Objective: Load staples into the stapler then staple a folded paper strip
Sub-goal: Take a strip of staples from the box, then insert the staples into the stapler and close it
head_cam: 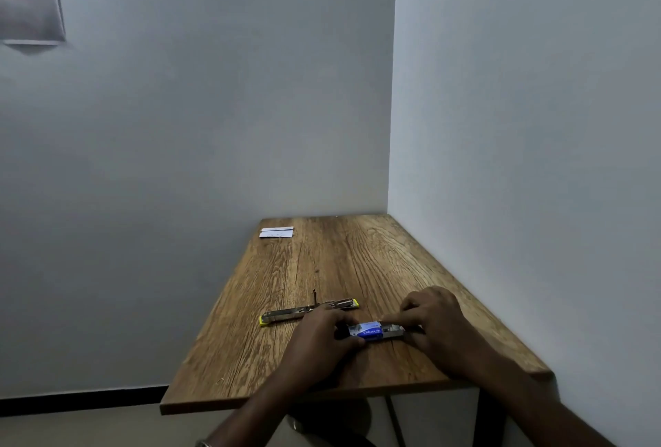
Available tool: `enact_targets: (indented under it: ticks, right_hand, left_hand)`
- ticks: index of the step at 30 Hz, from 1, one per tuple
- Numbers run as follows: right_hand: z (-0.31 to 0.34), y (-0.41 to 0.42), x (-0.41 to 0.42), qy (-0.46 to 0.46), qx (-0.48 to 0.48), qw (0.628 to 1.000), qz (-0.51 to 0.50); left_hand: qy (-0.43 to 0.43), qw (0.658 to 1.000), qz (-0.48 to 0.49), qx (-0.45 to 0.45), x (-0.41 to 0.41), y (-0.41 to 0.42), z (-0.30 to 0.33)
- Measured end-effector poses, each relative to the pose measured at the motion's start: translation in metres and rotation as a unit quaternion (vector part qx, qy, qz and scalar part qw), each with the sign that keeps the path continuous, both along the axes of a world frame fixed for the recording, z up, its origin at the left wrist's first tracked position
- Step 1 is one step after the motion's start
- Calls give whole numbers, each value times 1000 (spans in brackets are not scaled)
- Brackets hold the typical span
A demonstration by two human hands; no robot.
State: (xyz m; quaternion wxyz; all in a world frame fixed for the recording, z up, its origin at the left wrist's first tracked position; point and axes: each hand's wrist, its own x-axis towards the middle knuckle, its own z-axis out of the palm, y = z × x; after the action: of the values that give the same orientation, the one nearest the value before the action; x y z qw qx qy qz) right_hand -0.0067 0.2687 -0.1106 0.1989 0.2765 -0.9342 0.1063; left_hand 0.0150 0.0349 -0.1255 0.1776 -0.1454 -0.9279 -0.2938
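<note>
A yellow stapler (286,314) lies swung open flat on the wooden table (322,267), its metal magazine showing. In front of it a small blue staple box (370,331) rests on the table. My left hand (322,339) grips the box's left end. My right hand (434,323) pinches the inner tray of staples (393,330) sticking out of the box's right end. A folded white paper strip (277,232) lies at the far left corner of the table.
The table stands in a room corner, with one wall along its far edge and another along its right side. Its left and near edges drop off to the floor. A loose staple (219,380) lies near the front left edge.
</note>
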Motion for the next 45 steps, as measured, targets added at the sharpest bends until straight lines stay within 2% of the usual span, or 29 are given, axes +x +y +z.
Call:
enact_targets:
  ticks: [3,6,8,11,14,18,25,28,31,45]
  right_hand:
    - [1,-4,4,-8,-147,989,-5]
    - [2,-5,3,-64,-290,955,-23]
    - [6,-6,1,-115,-347,931,-18]
    - [13,-10,-7,-142,-372,917,4]
    - [22,-19,-17,-152,-367,917,37]
    - [32,-39,-32,-170,-332,926,62]
    - [36,-82,-61,-144,-178,971,73]
    - [33,-95,-69,-139,-128,979,77]
    - [27,-102,-74,-150,-102,980,82]
    - [25,-102,-82,-204,-96,970,91]
  left_hand:
    - [-4,1000,-4,-2,0,0,0]
    - [-6,1000,-8,1,0,0,0]
    - [-5,1000,-9,24,2,0,1]
    - [14,994,-1,109,5,-4,6]
    - [50,984,36,166,5,-19,11]
    - [105,979,94,146,0,-45,15]
    - [93,981,168,13,-15,-66,5]
    - [82,982,158,-62,-18,-66,-2]
    - [68,982,149,-92,-20,-67,-5]
    - [59,988,130,-63,-21,-68,-6]
